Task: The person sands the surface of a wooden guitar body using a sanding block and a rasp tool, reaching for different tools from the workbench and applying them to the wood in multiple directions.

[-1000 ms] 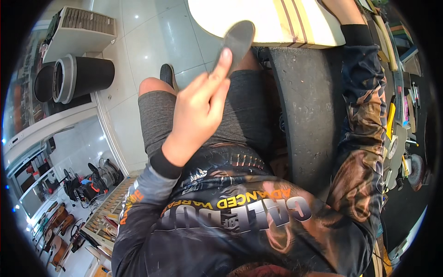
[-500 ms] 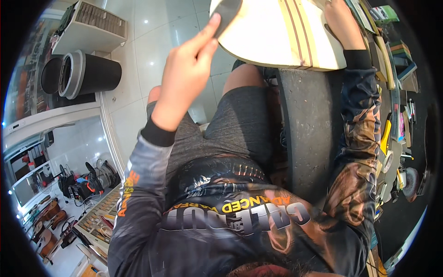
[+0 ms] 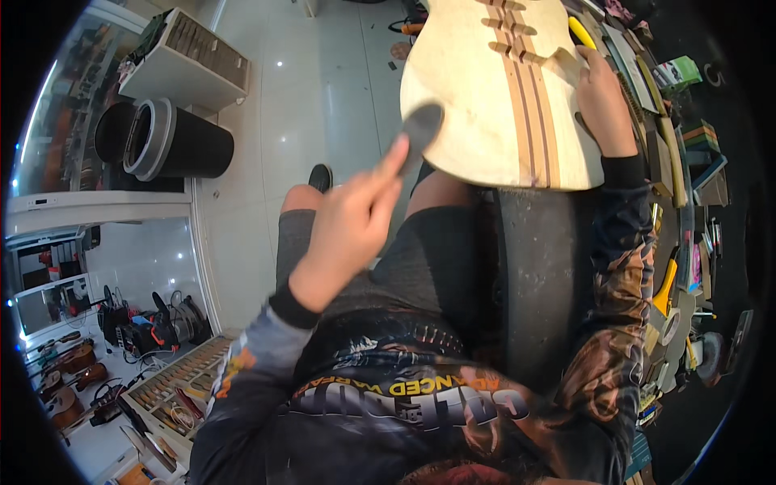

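Note:
My left hand [image 3: 356, 214] is closed on a dark oval tool [image 3: 424, 129], index finger along it; the tool is blurred by motion, at the lower left curved edge of a pale wooden guitar-like body [image 3: 457, 89]. The body has brown centre stripes and elongated cutouts across their upper part. My right hand [image 3: 602, 109] grips its right edge. The body's lower end lies over a worn dark padded surface [image 3: 533, 267] beside my right thigh.
A black bin [image 3: 194, 139] and white cabinet [image 3: 198, 61] stand at the left. A crowded bench with a yellow tool [image 3: 668, 287] runs along the right. Stringed instruments [image 3: 73, 356] and a tray of files [image 3: 174, 388] are at lower left.
The body now shows more of its striped face and sits lower in view, as does my right hand. My left hand with the tool rose, then came back down. The whole view has shifted.

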